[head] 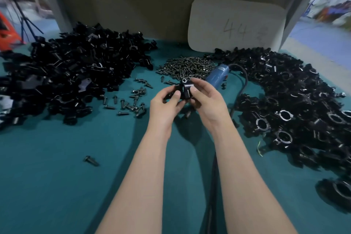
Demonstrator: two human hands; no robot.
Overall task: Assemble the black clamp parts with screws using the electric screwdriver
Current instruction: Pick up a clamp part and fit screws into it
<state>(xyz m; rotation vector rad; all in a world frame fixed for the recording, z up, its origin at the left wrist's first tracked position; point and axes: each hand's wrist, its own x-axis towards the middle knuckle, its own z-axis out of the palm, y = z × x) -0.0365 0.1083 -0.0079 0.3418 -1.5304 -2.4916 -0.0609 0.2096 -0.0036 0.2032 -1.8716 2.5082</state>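
On the teal cloth (pixel 57 186), left hand (pixel 167 104) and right hand (pixel 207 100) pinch a blocky black clamp (pixel 185 89).

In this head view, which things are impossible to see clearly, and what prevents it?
All in the head view:
clamp part: mostly covered by fingers of the left hand and right hand.
electric screwdriver: tip hidden behind the right hand.
card: mark after 44 too faint.
right pile of clamps: cut off by the frame edge.
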